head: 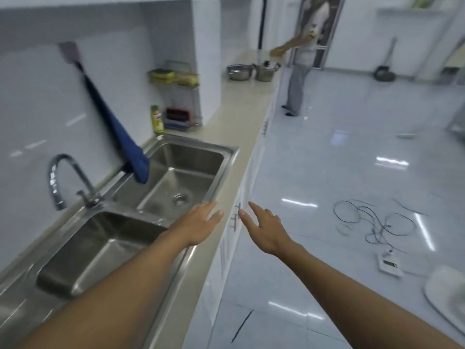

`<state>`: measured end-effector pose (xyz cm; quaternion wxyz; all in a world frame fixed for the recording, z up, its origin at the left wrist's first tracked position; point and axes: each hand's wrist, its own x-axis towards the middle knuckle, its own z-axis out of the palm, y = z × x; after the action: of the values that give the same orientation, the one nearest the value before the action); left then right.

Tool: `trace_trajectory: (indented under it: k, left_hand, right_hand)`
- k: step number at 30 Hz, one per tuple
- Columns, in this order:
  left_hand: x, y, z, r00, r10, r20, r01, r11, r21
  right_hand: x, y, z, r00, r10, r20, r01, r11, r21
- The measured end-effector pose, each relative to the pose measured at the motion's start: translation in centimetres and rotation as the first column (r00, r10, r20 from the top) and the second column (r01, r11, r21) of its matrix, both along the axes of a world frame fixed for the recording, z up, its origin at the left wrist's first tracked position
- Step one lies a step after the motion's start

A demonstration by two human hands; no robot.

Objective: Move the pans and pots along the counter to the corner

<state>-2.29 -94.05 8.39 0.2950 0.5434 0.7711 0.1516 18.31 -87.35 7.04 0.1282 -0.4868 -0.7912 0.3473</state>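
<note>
Two steel pots stand far down the beige counter [241, 107]: a wide open pot [239, 71] and, to its right, a lidded pot [266, 69]. Both are well beyond my reach. My left hand [200, 222] is stretched out above the counter's front edge beside the sink, fingers apart, holding nothing. My right hand [264, 227] is out past the counter edge, over the cabinet fronts, also open and empty.
A double steel sink [151, 197] with a chrome tap [68, 182] fills the near counter. A blue cloth [120, 137] hangs on the wall. A wire rack [178, 96] and green bottle [157, 119] stand behind. Another person [300, 59] stands by the pots. Black cables [377, 220] lie on the floor.
</note>
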Motion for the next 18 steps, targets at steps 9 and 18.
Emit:
trace_trajectory:
  k: [9, 18]
  left_hand:
    - [2.1, 15.7, -0.1, 0.982, -0.187, -0.001, 0.187, 0.982, 0.017]
    - [6.0, 32.3, 0.1, 0.976, -0.204, -0.076, 0.205, 0.979, 0.012]
  right_hand:
    - [2.9, 11.8, 0.0, 0.986, -0.159, -0.044, 0.158, 0.987, -0.012]
    - [6.6, 27.9, 0.3, 0.981, -0.187, -0.049, 0.186, 0.982, -0.038]
